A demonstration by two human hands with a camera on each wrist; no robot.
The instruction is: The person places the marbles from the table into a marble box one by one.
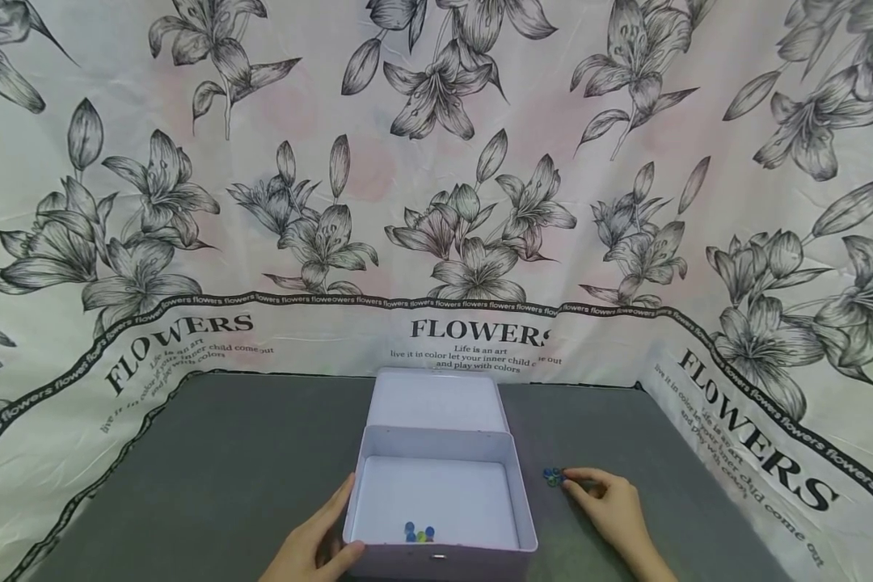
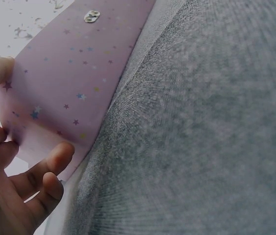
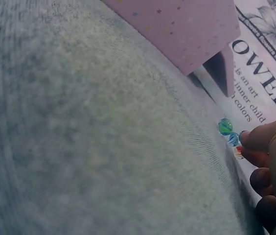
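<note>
An open metal box (image 1: 440, 562) stands in the middle of the table, its lid (image 1: 436, 400) tipped back. Its outside is pink with small stars (image 2: 55, 93). A few blue and yellow-green marbles (image 1: 410, 533) lie inside along the front wall. My left hand (image 1: 318, 533) grips the box at its front left corner, thumb on the front and fingers along the left side. To the right of the box, a small cluster of marbles (image 1: 550, 475) sits on the cloth. There my right hand (image 1: 611, 505) pinches a marble at the cluster's edge between thumb and forefinger, which partly hide it.
A dark grey cloth (image 1: 262, 453) covers the table. Behind it and along both sides hangs a white sheet (image 1: 320, 339) printed with flowers and lettering. The raised lid reaches close to the sheet at the back.
</note>
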